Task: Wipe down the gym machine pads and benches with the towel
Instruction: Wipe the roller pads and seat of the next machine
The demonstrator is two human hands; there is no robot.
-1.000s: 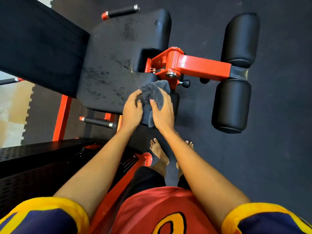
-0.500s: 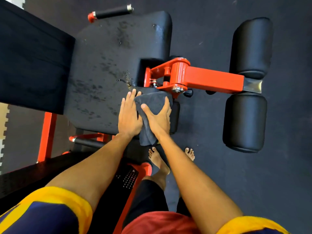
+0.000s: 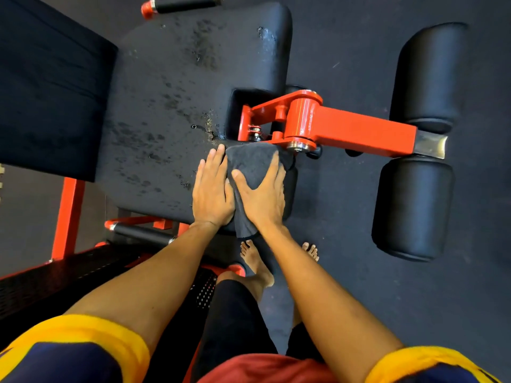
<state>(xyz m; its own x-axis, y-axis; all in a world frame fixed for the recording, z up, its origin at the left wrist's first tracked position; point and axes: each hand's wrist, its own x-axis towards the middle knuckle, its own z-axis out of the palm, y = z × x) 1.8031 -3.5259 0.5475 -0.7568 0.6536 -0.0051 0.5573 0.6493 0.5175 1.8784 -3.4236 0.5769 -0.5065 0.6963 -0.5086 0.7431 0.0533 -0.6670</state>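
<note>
Grey towel [image 3: 255, 163] at pad [image 3: 171, 106] edge under flat right hand [image 3: 263, 200], flat left hand [image 3: 211, 195] beside.

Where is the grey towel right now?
Mid-frame in the head view, the towel lies on the seat pad under the right hand, beside the left hand, next to the orange arm.

Blk seat pad [image 3: 171, 92], grey towel [image 3: 257, 161] at edge

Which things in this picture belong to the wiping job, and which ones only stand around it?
Belong to the job: grey towel, pressed by the right hand; left hand flat beside it; spotted seat pad; back pad; far roller pad; near roller pad.
Not part of it: orange lever arm; far grip handle; near grip handle; floor.
</note>
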